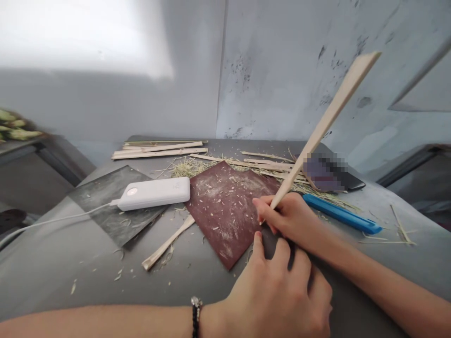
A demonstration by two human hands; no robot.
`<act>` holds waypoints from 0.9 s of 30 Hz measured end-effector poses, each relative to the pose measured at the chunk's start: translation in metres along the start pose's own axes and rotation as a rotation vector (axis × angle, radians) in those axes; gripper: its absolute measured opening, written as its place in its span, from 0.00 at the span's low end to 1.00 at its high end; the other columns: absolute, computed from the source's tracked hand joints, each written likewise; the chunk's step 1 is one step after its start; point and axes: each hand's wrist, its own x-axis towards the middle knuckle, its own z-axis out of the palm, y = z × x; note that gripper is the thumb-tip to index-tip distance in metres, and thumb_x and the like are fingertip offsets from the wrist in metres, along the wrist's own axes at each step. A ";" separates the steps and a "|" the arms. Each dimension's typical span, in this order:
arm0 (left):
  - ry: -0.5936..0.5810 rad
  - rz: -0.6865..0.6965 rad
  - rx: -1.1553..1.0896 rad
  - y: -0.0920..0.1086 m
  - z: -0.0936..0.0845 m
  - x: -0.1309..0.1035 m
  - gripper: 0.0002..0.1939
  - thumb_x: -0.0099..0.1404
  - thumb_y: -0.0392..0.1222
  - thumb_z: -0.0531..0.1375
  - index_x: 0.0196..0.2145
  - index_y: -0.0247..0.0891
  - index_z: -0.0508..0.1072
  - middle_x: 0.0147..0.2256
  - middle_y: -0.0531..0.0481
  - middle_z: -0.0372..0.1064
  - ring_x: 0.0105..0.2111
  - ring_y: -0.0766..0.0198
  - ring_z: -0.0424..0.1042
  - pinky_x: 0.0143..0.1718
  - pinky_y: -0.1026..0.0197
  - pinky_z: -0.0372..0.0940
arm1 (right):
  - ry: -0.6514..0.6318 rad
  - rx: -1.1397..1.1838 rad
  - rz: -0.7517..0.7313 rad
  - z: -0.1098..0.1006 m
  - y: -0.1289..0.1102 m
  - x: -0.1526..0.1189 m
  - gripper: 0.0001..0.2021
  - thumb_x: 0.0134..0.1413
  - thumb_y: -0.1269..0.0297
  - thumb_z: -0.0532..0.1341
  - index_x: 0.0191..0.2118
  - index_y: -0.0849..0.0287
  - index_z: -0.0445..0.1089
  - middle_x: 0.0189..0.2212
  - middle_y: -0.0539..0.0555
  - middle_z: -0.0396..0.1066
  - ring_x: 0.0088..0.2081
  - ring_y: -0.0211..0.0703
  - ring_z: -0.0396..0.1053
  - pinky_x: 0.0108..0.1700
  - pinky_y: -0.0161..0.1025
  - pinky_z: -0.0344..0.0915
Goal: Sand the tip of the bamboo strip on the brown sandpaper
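R hand (289, 217) pinched rnd stick (322, 126)

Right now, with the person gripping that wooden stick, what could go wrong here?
1. The lower end of the stick sits close to the fingers of the left hand, so a slip might poke them.
2. The blue cutter lies beside the right hand; a sideways move could knock it.
3. The white cable trails from the power bank; the left arm might snag it.
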 end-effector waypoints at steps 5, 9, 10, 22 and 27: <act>-0.044 0.011 -0.029 -0.001 -0.002 0.000 0.15 0.79 0.47 0.53 0.50 0.36 0.75 0.45 0.44 0.75 0.44 0.47 0.76 0.46 0.35 0.79 | 0.087 -0.055 -0.023 0.005 -0.004 0.001 0.26 0.68 0.48 0.56 0.20 0.54 0.65 0.14 0.47 0.63 0.20 0.37 0.62 0.27 0.37 0.58; -0.036 -0.003 -0.009 -0.002 -0.003 0.001 0.16 0.80 0.47 0.53 0.52 0.36 0.75 0.45 0.44 0.76 0.45 0.47 0.76 0.48 0.35 0.79 | -0.021 0.036 0.032 0.006 -0.005 0.002 0.24 0.69 0.47 0.56 0.23 0.54 0.69 0.14 0.46 0.64 0.18 0.36 0.61 0.25 0.37 0.59; -0.043 -0.008 -0.007 -0.002 -0.003 0.001 0.17 0.80 0.48 0.52 0.53 0.35 0.75 0.46 0.43 0.76 0.45 0.48 0.76 0.47 0.35 0.79 | 0.001 0.047 0.063 0.005 -0.005 0.003 0.25 0.69 0.46 0.55 0.24 0.55 0.70 0.14 0.46 0.64 0.17 0.36 0.60 0.25 0.37 0.59; -0.007 0.002 -0.002 0.000 0.000 -0.001 0.15 0.80 0.47 0.52 0.50 0.36 0.74 0.43 0.45 0.75 0.44 0.48 0.76 0.45 0.37 0.79 | -0.019 0.032 -0.005 0.005 -0.002 0.002 0.24 0.68 0.48 0.57 0.23 0.55 0.70 0.14 0.46 0.64 0.19 0.37 0.62 0.26 0.37 0.59; -0.002 0.003 0.008 0.000 0.002 -0.001 0.15 0.80 0.48 0.53 0.49 0.36 0.74 0.44 0.44 0.75 0.42 0.49 0.75 0.44 0.37 0.80 | 0.048 0.044 0.044 0.003 0.004 0.004 0.25 0.71 0.46 0.55 0.25 0.55 0.71 0.13 0.46 0.64 0.16 0.37 0.60 0.24 0.37 0.59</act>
